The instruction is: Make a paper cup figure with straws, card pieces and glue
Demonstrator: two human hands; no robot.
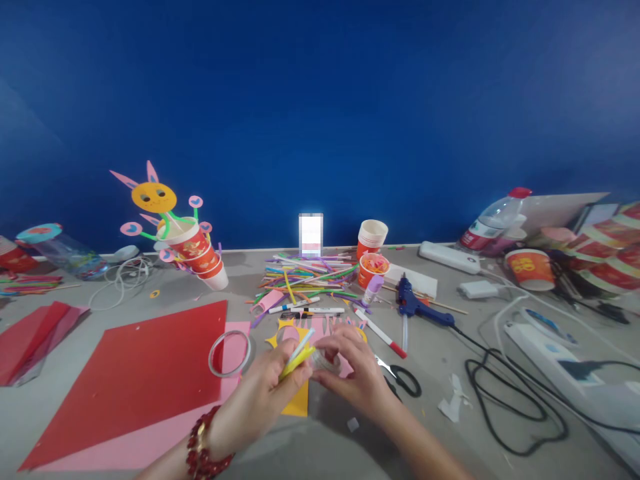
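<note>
My left hand [277,377], with a red bead bracelet at the wrist, is closed round a few yellow straws [299,362] and a pale one [305,340]. Close by on the right, my right hand [350,363] curls its fingers over a whitish, clear roll of tape [325,362]. Its fingertips are near the ends of the straws; whether they touch cannot be made out. Yellow paper [299,403] and pink paper cut-outs lie under and behind the hands. Scissors [405,380] with black handles rest right of my right hand, partly covered by it.
Red sheets [145,373] and a tape ring [215,357] lie left. A decorated paper-cup figure [187,247] stands behind them. Coloured straws [310,273], markers and paper cups [373,237] are at the back. A blue glue gun [425,307] and its looping cable lie right, near a power strip [565,373].
</note>
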